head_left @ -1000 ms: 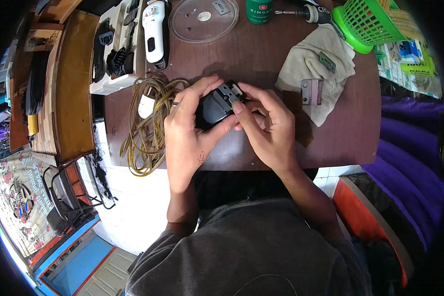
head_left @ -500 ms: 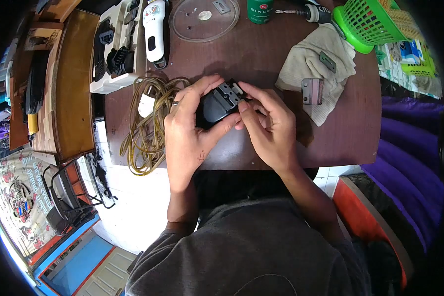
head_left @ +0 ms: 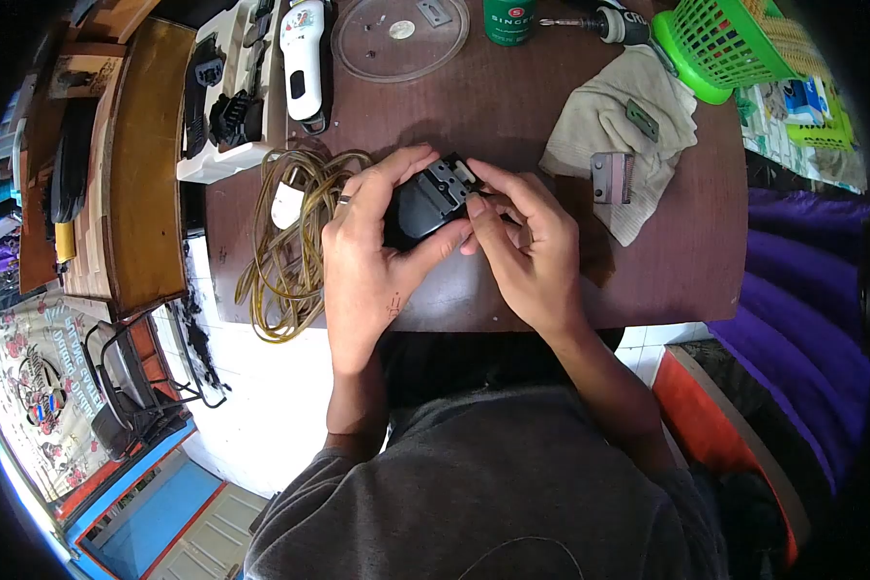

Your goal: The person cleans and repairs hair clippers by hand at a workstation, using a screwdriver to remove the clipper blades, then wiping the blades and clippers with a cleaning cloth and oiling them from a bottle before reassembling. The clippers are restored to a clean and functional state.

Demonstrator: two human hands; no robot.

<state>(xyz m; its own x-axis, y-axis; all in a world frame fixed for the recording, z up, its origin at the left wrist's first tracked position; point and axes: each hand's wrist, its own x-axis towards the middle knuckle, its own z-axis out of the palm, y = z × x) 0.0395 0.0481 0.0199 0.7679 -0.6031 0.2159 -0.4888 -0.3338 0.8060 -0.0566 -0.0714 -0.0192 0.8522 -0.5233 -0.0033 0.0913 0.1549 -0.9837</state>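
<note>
Both hands hold a black hair clipper [head_left: 423, 201] over the dark wooden table [head_left: 667, 261], its bare metal head plate turned up. My left hand [head_left: 372, 256] wraps the clipper's body from the left, a ring on one finger. My right hand [head_left: 517, 246] grips the head end, thumb and fingertips pressed at the metal plate. A loose clipper blade [head_left: 611, 178] lies on a beige cloth [head_left: 614, 126] to the right, apart from both hands.
A coiled olive cord [head_left: 290, 242] lies left of my hands. Behind it stand a white tray [head_left: 224, 97] of attachments, a white clipper [head_left: 303, 60], a clear round lid [head_left: 396, 39], a green can [head_left: 508, 19], a screwdriver [head_left: 599, 24] and a green basket [head_left: 720, 43].
My right hand's fingers have shifted slightly on the clipper's head and the clipper has tilted a little. Nothing else has moved.
</note>
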